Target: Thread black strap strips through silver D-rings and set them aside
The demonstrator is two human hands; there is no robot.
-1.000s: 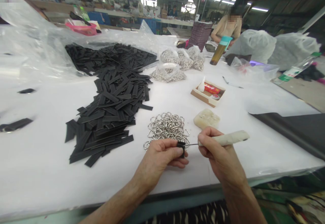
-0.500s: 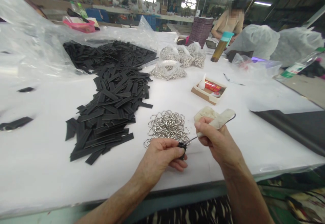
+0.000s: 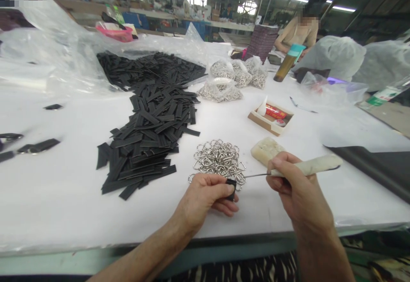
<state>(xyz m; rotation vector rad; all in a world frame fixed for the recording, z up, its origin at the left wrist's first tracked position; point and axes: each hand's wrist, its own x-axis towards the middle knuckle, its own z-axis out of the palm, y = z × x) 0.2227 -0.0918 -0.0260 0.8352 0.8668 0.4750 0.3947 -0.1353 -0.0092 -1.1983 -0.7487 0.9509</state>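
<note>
My left hand (image 3: 209, 194) is closed, pinching a folded black strap piece (image 3: 231, 189) between thumb and fingers. A pale-handled awl (image 3: 307, 166) lies in the grip of my right hand (image 3: 293, 184), its thin metal shaft pointing left toward the strap piece; whether the tip touches anything I cannot tell. Just beyond my left hand is a heap of silver D-rings (image 3: 219, 158). A large pile of flat black straps (image 3: 144, 141) spreads to the left. Behind my right hand sits a yellowish block (image 3: 266, 150), maybe wax.
A small cardboard box (image 3: 265, 127) holds a red tube. Clear bags of metal rings (image 3: 221, 92) stand farther back, near a tilted bottle (image 3: 288, 63). Black straps with rings (image 3: 40, 146) lie far left. A dark sheet (image 3: 368, 162) covers the right side. A co-worker (image 3: 297, 34) is across the table.
My right hand has moved right, drawing the awl away from the strap piece and levelling it. My left hand keeps its pinch. The whole view has shifted slightly.
</note>
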